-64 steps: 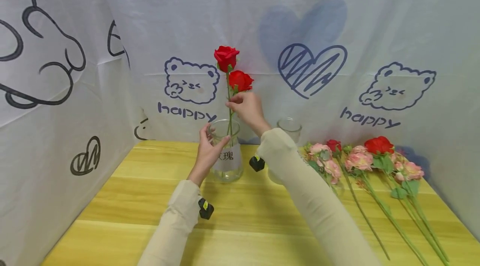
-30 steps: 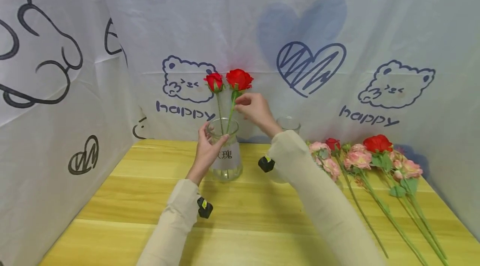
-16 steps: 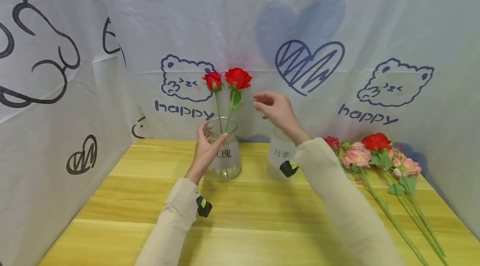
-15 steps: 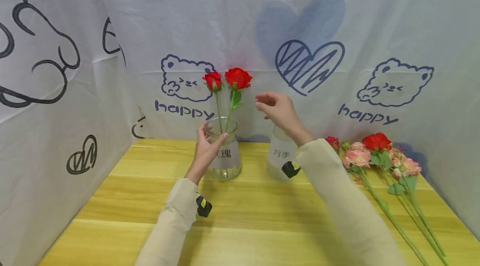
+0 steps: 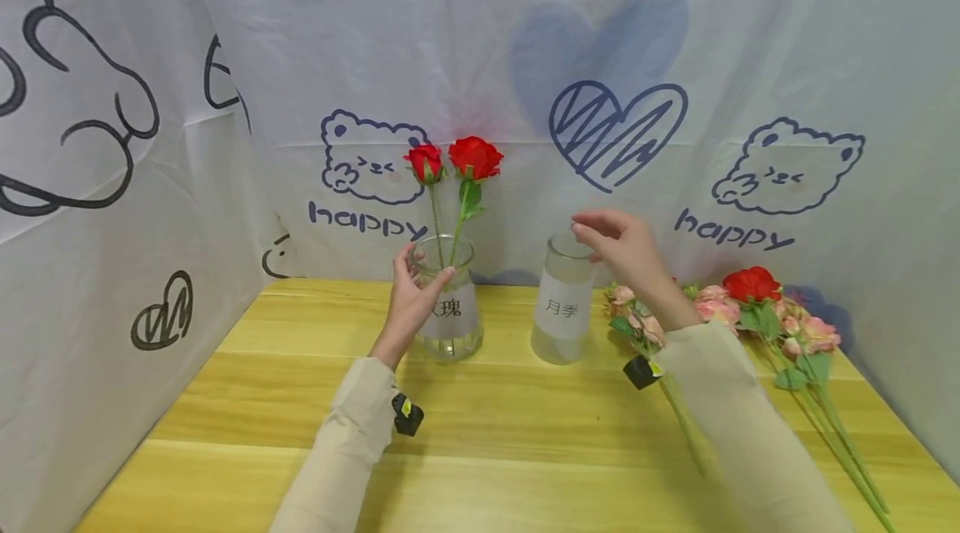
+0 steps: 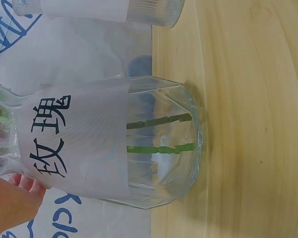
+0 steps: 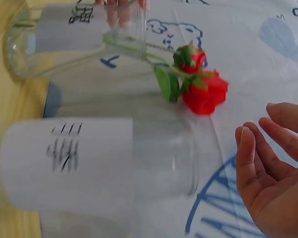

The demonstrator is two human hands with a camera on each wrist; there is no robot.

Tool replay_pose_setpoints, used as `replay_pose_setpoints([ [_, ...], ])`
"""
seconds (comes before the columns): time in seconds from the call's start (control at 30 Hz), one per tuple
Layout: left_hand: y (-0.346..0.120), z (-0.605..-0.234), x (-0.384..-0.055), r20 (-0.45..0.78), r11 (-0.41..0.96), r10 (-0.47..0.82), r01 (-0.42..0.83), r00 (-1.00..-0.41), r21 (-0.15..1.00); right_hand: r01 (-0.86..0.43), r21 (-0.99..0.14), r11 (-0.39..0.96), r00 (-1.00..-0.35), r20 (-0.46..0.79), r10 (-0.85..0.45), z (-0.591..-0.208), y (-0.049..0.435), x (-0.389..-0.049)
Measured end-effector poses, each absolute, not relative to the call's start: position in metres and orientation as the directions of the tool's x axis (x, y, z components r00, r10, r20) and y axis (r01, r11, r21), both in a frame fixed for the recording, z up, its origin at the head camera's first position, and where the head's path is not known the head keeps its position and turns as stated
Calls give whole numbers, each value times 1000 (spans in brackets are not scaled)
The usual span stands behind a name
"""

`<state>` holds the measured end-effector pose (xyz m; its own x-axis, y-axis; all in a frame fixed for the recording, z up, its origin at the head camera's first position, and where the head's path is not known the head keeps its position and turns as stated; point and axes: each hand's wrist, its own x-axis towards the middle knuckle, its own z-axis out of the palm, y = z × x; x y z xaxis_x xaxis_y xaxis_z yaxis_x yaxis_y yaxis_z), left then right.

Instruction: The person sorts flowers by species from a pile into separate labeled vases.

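My left hand (image 5: 410,299) grips the neck of a glass vase (image 5: 459,341) with a paper label, its thumb in front. Two red roses, a fuller rose (image 5: 476,158) and a smaller rose (image 5: 426,164), stand in that vase; in the left wrist view their green stems (image 6: 161,148) reach near its bottom. Off to the right is my right hand (image 5: 628,253), in the air by the rim of a second labelled glass vase (image 5: 562,308). Its fingers (image 7: 246,148) are loosely bent and hold nothing. No flower is visible in the second vase.
On the right of the wooden table (image 5: 480,433) lie pink flowers (image 5: 813,333) and a red flower (image 5: 752,284) with long stems. My right forearm hides part of them. A printed white cloth (image 5: 480,41) hangs behind the table.
The smaller rose has dropped lower into the vase, and the two roses stand further apart. My right hand has let go and moved right, past the second vase's rim. My left hand keeps its grip.
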<state>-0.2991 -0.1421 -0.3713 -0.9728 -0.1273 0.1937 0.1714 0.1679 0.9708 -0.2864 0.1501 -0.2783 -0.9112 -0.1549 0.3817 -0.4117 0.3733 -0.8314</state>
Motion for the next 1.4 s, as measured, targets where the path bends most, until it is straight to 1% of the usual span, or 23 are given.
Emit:
replay_pose_setpoints([
  [0.13,-143,-372,-299,195,161,-132,173,-972,972,-385,-837,388,-922,371,-113,-294,169,-280],
  [0.27,-144,-371,-298,200,152,-137,179,-970,972,-319,-841,437,-944,321,-72,-314,187,-276],
  [0.4,-144,-370,-298,195,150,-139,174,-971,973,-268,-827,495,-960,272,-65,-338,207,-271],
  [0.73,-142,-368,-298,196,151,-147,174,-970,973,-248,-813,526,-955,295,6,-389,257,-261],
  [0.83,-141,-368,-298,196,148,-150,174,-969,974,-223,-806,549,-962,272,9,-399,271,-260],
  [1.03,-141,-370,-299,191,152,-147,169,-971,974,-134,-800,584,-983,183,24,-417,297,-258],
  [1.27,-141,-371,-299,212,152,-145,190,-967,970,-84,-781,619,-991,133,33,-433,317,-252],
  [1.4,-141,-373,-300,209,152,-151,186,-966,971,-85,-770,632,-990,137,34,-437,322,-247],
])
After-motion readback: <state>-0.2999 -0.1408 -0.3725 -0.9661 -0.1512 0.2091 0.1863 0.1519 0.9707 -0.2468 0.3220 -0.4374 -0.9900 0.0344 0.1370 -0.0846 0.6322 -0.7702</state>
